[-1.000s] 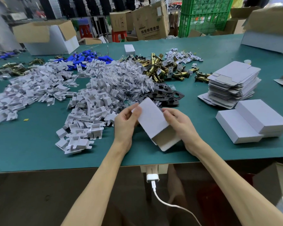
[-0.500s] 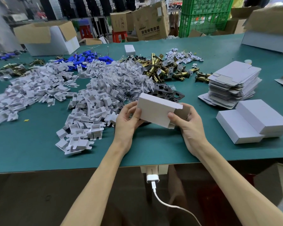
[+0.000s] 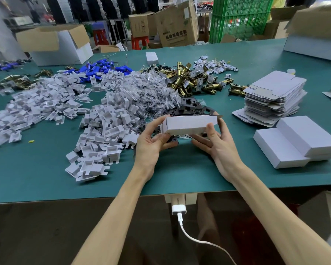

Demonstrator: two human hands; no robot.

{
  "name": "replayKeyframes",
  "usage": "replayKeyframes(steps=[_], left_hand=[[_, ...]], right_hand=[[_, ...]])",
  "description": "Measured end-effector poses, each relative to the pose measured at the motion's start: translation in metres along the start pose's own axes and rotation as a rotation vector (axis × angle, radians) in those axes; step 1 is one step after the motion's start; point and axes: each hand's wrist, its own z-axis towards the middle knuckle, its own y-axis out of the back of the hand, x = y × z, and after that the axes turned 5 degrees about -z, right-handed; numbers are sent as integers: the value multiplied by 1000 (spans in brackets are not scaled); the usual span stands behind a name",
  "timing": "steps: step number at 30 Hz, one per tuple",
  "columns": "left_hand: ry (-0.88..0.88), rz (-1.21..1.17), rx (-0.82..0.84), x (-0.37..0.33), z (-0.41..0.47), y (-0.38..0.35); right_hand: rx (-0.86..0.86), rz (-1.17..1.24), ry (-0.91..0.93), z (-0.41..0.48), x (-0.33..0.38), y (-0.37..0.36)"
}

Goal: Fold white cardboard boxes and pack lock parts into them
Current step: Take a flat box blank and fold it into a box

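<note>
- Head view: green table (image 3: 46,169) w/ parts spread across it; brown cartons (image 3: 177,25) and a green crate (image 3: 239,18) behind its far edge.
- Box (image 3: 187,124), white, held lengthwise just above the table at centre-near, long side facing the camera; a flap corner sticks out at its right end.
- Left hand (image 3: 151,144) grips the box's left end, thumb over the top edge, fingers curled below.
- Right hand (image 3: 218,142) holds the right end, thumb up against the front face, fingers under and behind.
- Black plates (image 3: 191,108) lie just behind the box, partly hidden by it.
- White inserts (image 3: 107,123) in big heaps left of the hands.
- Brass latches (image 3: 187,79) piled farther back at centre; blue parts (image 3: 97,68) behind the inserts.
- Flat blanks (image 3: 273,94) stacked at right; two folded boxes (image 3: 298,140) just in front of that stack, one resting partly on the other.
- Charger (image 3: 178,208) w/ white cable (image 3: 199,241) hangs under the table's near edge.
</note>
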Motion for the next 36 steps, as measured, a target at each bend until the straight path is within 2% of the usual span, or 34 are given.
replayKeyframes(steps=[4, 7, 13, 16, 19, 22, 25, 28, 36], left_hand=[[-8, 57, 7, 0, 0, -1], [-7, 62, -3, -4, -2, -5], [78, 0, 120, -3, -4, -5], [141, -28, 8, -6, -5, -5], [93, 33, -65, -2, -3, -3], [75, 68, -13, -2, -3, -1], [89, 52, -1, -3, -3, -2], [146, 6, -14, -4, -2, -2], [214, -4, 105, -5, -1, -2]], right_hand=[[28, 45, -10, -3, 5, -3], [-25, 97, -21, -4, 6, -3], [-105, 193, -15, -3, 5, 2], [-55, 177, -11, -2, 4, 2], [32, 129, -11, -4, 5, 1], [67, 70, -4, -7, 7, -3], [25, 29, 5, -7, 6, -5], [15, 38, 3, -6, 4, -2], [45, 117, -3, -5, 4, 1]])
